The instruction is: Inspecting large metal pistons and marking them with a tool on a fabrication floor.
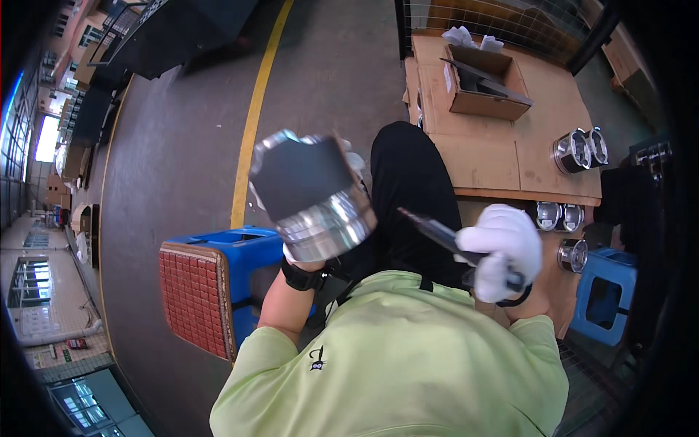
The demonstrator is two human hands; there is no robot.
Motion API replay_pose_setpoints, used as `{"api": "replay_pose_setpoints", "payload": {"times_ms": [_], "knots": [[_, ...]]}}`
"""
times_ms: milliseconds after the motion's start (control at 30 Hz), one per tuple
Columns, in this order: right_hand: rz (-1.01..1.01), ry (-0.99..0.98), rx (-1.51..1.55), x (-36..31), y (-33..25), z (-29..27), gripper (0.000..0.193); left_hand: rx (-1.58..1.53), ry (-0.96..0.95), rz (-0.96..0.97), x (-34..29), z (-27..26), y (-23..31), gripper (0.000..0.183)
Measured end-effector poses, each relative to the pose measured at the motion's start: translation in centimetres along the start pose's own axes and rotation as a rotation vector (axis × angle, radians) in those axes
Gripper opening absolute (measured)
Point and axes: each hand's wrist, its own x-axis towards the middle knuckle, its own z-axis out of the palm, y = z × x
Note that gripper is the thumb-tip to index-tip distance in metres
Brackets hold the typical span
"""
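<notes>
A shiny metal piston with a dark grey patch on its skirt is held up, tilted, in front of my body. My left hand, in a white glove, grips it from behind; the piston hides most of the fingers. To the right, my white-gloved right hand is closed round a slim dark pen-like tool. Its reddish tip points up and left toward the piston, with a gap between them. Motion blurs this hand and tool, so the tool's exact kind is unclear.
Cardboard covers a bench at the right, bearing an open cardboard box and two pistons. More pistons stand lower down, beside a blue stool. A stool with a reddish-brown tiled seat is at my left. A yellow line crosses the floor.
</notes>
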Motion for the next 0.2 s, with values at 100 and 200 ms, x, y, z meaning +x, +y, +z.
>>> {"api": "replay_pose_setpoints", "payload": {"times_ms": [100,200], "knots": [[-0.088,-0.262,-0.118,0.0,0.6,1.0,0.023,-0.152,0.025,0.046,0.9,0.6,0.7,0.039],[-0.148,-0.220,-0.082,-0.1,0.9,2.0,0.026,-0.247,-0.036,0.077,1.0,1.0,0.8,0.050]]}}
